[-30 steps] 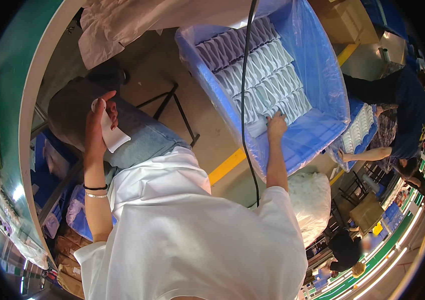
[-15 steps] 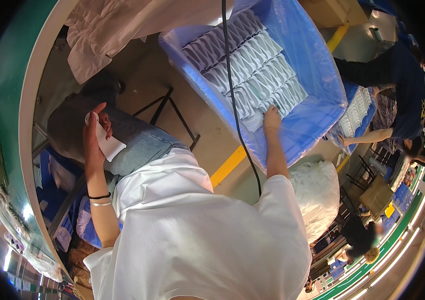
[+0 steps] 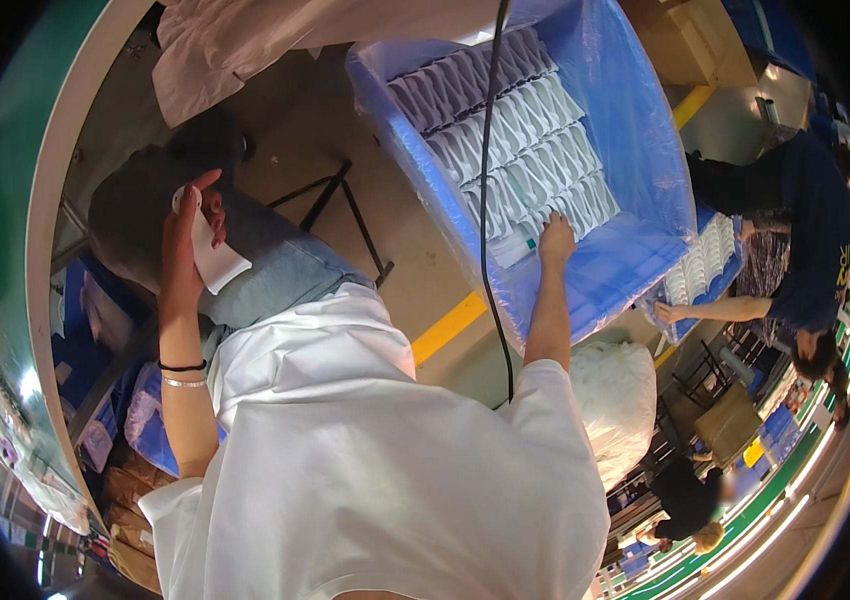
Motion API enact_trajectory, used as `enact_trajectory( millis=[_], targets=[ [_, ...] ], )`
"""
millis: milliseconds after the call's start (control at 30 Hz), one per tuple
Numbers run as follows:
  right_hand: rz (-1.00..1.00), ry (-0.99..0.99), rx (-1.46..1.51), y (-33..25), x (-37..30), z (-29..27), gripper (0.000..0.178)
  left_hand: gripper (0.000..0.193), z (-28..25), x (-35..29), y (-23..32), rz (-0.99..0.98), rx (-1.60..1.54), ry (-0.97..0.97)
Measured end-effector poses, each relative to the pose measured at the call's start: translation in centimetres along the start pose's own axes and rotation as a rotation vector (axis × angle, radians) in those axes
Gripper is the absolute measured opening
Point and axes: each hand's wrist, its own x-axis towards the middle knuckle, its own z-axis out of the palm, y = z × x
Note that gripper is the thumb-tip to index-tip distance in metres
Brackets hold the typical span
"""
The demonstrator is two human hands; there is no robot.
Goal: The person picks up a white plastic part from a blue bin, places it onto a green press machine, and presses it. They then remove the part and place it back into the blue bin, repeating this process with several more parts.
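My left hand (image 3: pixel 183 250), raised over my lap, is closed around a white curved plastic piece (image 3: pixel 219 264). The piece's flared lower end sticks out below my fingers. On the right, my right hand (image 3: pixel 556 240) reaches into a blue bin (image 3: pixel 635 130) lined with clear film. Its fingers are curled down at the near end of the rows of white curved parts (image 3: pixel 515 115), and what they hold is hidden. Beside that hand, a flat pale piece (image 3: pixel 512 248) lies at the end of the nearest row.
A black cable (image 3: pixel 486 200) hangs across the bin's left part. The green table (image 3: pixel 5 200) has a pale edge on the left. A co-worker (image 3: pixel 795 210) bends over another blue bin (image 3: pixel 660 310) at right. A white bag (image 3: pixel 620 400) sits near my right elbow.
The view has shifted, so the bin appears farther right. My right hand stays at the near row's end, where the pale piece shows more. The co-worker's arm has moved along the other bin.
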Motion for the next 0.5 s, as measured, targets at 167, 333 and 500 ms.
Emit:
enact_trajectory(
  millis=[167, 333, 500],
  targets=[
    [0.004, -0.183, -0.002, 0.6, 0.3, 0.3, 0.025, 0.05, -0.2, 0.2, 0.1, -0.008, -0.019, -0.009],
    [0.036, -0.147, -0.038, -0.2, -0.7, 0.9, 0.02, 0.051, -0.6, 0.4, -0.1, -0.009, -0.033, -0.028],
    [-0.051, -0.015, -0.093, 0.1, -1.1, 1.3, 0.017, 0.05, -0.3, 0.4, 0.0, -0.018, -0.017, -0.004]
  ],
)
